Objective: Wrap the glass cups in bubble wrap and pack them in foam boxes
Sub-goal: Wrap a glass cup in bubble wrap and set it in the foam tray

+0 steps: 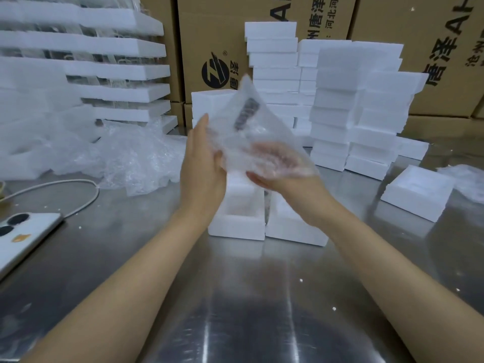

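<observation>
A sheet of bubble wrap (251, 119) is folded around something with a dark label; motion blur hides the glass inside. I hold it up over the steel table (235, 297). My left hand (201, 163) presses flat against the bundle's left side, fingers straight and pointing up. Palm up beneath the bundle, my right hand (264, 180) carries it, and its fingers show through the wrap. Directly below, two open foam boxes stand side by side: the left foam box (235, 226) and the right foam box (293, 229).
Stacks of foam boxes (340, 100) fill the back right, with one separate foam box (416, 195) nearer. Loose bubble wrap (131, 158) lies at the left below foam trays of glasses (117, 72). A phone (23, 237) and cable (65, 184) sit front left. Cardboard cartons (209, 35) stand behind.
</observation>
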A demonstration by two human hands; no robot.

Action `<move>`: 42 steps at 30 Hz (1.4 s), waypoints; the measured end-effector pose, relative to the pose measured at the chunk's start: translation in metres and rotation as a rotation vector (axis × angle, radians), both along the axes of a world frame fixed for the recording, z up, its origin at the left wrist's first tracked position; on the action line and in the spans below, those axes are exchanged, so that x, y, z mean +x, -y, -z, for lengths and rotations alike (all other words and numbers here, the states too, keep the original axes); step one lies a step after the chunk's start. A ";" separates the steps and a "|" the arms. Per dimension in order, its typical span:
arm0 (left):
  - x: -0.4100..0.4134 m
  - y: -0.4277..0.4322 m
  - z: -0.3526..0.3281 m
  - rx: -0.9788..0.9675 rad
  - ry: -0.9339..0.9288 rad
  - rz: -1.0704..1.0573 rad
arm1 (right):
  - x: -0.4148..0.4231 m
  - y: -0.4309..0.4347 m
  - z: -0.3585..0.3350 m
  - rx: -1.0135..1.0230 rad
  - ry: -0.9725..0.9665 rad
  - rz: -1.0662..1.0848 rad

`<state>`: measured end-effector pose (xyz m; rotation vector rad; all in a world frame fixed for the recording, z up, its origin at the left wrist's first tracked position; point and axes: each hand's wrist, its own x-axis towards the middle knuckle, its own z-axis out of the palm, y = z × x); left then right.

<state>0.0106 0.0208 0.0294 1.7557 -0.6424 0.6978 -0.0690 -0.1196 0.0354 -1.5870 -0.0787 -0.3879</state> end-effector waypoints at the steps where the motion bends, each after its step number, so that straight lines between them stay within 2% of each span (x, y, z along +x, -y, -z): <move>1: 0.002 0.000 -0.002 -0.175 -0.123 0.060 | -0.002 0.001 -0.004 -0.020 0.123 -0.057; 3: 0.000 -0.002 -0.010 -0.439 -0.330 0.162 | -0.010 -0.003 -0.015 -0.029 0.272 -0.142; 6: 0.000 -0.003 -0.015 -0.617 -0.596 0.328 | -0.013 0.003 -0.019 0.057 0.408 0.012; 9: -0.002 -0.003 -0.019 -0.650 -0.859 0.593 | -0.007 0.009 -0.019 -0.018 0.326 0.284; 11: -0.008 0.000 -0.020 -0.621 -0.965 0.712 | -0.004 0.007 -0.015 -0.163 0.220 0.265; 14: -0.013 0.008 -0.017 -0.470 -0.916 0.706 | -0.001 -0.001 -0.007 -0.342 0.162 0.132; 18: -0.019 0.010 -0.011 -0.289 -0.796 0.560 | 0.002 -0.006 0.003 -0.515 0.127 0.193; 21: -0.028 0.013 -0.008 -0.251 -0.714 0.590 | 0.002 -0.010 0.007 -0.488 0.096 0.188; 25: -0.039 0.023 -0.005 -0.185 -0.612 0.649 | 0.002 -0.010 0.006 -0.480 0.113 0.288; 27: -0.044 0.028 0.000 -0.037 -0.487 0.586 | 0.002 0.000 0.003 -0.412 0.138 0.355; 29: -0.049 0.030 0.004 0.210 -0.264 0.425 | -0.001 0.009 -0.002 -0.387 0.126 0.396; 31: -0.051 0.030 0.006 0.297 -0.155 0.396 | -0.003 0.014 -0.005 -0.289 0.156 0.408; 34: -0.051 0.024 -0.001 0.144 -0.312 0.560 | -0.003 0.011 -0.005 -0.177 0.166 0.348; 36: -0.047 0.023 -0.005 0.056 -0.444 0.605 | -0.001 0.008 -0.001 -0.368 0.108 0.348; 38: -0.041 0.021 -0.006 0.023 -0.489 0.520 | 0.001 0.005 -0.001 -0.500 0.058 0.326; 42: -0.035 0.015 -0.008 0.035 -0.517 0.437 | 0.001 0.006 -0.002 -0.316 -0.095 0.017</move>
